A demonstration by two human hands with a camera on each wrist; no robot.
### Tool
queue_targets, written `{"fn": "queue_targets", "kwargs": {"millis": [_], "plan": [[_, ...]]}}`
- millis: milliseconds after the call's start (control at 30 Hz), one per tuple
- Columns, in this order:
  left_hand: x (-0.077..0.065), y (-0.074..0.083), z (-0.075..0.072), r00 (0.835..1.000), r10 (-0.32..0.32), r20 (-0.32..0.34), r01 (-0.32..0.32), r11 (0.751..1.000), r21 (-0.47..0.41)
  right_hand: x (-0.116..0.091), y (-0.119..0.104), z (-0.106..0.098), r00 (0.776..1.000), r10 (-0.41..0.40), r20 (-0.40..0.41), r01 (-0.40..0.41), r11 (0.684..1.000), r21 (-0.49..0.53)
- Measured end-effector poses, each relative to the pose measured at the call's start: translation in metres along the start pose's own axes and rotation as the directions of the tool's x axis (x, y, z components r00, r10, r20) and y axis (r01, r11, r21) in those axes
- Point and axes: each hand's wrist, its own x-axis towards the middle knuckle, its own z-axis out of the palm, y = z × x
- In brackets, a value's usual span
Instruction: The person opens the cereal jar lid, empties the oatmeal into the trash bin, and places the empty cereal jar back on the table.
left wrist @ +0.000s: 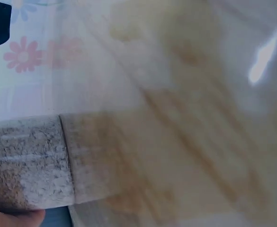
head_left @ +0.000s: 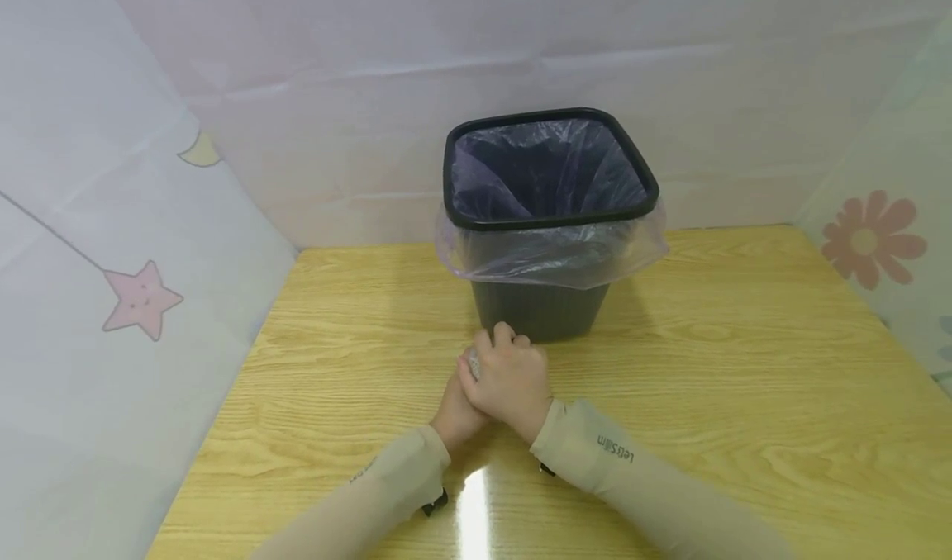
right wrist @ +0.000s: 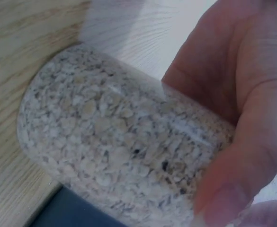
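Note:
Both hands close together round a clear jar (head_left: 474, 365) of pale flakes like oats, just in front of the bin. My right hand (head_left: 511, 378) curls over the jar from above and hides most of it in the head view. Lower and to its left, my left hand (head_left: 457, 415) grips the jar too, its fingers largely covered. Flakes fill the jar (right wrist: 105, 127) in the right wrist view, where a thumb (right wrist: 237, 175) presses across its side. In the left wrist view a fingertip (left wrist: 29, 217) touches the jar's flake-filled part (left wrist: 29, 165).
A dark waste bin (head_left: 531, 308) stands at the back of the wooden table (head_left: 357, 329), its clear purplish liner (head_left: 573, 254) folded over the rim. Pale printed sheets (head_left: 357, 155) wall in the back and sides. Light glares on the tabletop near the forearms.

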Motion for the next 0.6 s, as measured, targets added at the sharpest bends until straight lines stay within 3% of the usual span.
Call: {"fn": "queue_targets", "kwargs": {"millis": [233, 600], "plan": [[0.008, -0.004, -0.002, 0.989, 0.147, 0.026, -0.149, 0.981, 0.125, 0.001, 0.004, 0.001, 0.999, -0.053, 0.004, 0.053, 0.999, 0.007], [0.011, -0.009, -0.004, 0.978, 0.201, 0.06, -0.205, 0.975, 0.089, 0.004, 0.013, 0.0, 0.988, -0.152, -0.025, 0.153, 0.986, 0.059]]}}
